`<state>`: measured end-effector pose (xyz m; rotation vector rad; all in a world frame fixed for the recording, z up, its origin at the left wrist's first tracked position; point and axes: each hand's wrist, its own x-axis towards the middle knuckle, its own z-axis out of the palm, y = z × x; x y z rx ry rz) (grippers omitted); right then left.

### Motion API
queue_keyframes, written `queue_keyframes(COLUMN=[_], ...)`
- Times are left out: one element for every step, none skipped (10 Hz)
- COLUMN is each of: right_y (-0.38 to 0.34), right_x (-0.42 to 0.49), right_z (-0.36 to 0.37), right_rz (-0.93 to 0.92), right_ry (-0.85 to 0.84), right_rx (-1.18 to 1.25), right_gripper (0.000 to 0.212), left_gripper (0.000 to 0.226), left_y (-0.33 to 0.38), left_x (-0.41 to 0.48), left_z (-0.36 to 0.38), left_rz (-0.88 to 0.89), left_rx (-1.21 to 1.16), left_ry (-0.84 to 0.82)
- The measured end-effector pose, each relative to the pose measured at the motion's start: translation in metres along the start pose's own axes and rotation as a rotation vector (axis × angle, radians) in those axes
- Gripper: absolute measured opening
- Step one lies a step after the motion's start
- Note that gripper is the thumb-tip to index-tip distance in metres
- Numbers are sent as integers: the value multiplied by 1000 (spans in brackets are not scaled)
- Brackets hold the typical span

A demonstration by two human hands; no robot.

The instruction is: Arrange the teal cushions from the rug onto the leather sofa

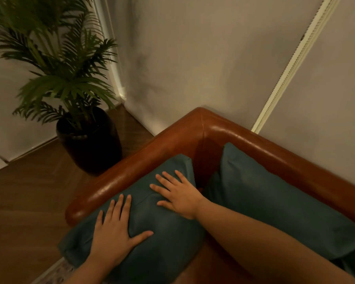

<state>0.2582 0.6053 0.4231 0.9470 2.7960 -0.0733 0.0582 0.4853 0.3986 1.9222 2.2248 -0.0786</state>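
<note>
Wall (193, 58): standing pale behind the sofa's corner, meeting the wooden floor (29, 191) at the left.
Leather sofa (143, 160): showing its brown corner, the armrest running toward the lower left and the backrest toward the right.
Back cushion (275, 201): teal, leaning against the backrest, just beside the other cushion.
Near cushion (162, 232): teal, lying against the armrest, its lower end overhanging the sofa's front.
Palm plant (66, 78): standing in a dark pot (90, 144) on the floor, next to the armrest.
Left hand (113, 234): pressing flat on the near cushion's lower part, fingers straight, thumb spread, gripping nothing.
Right hand (178, 195): resting flat on the same cushion's upper part, fingers splayed, holding nothing.
</note>
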Motion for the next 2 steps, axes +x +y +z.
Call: queue_keyframes(right_y=[-2,-3], right_x=[-27,-67], right_z=[-9,-21], right_rz=[20,62], right_ry=[21,14], right_rx=[19,72], right_gripper=[62,63], left_gripper=[125,124], left_y=[7,22], left_x=[-6,-14], left_z=[-6,-18], left_rz=[-8,18], left_rx=[-7,23], left_ry=[-20,15])
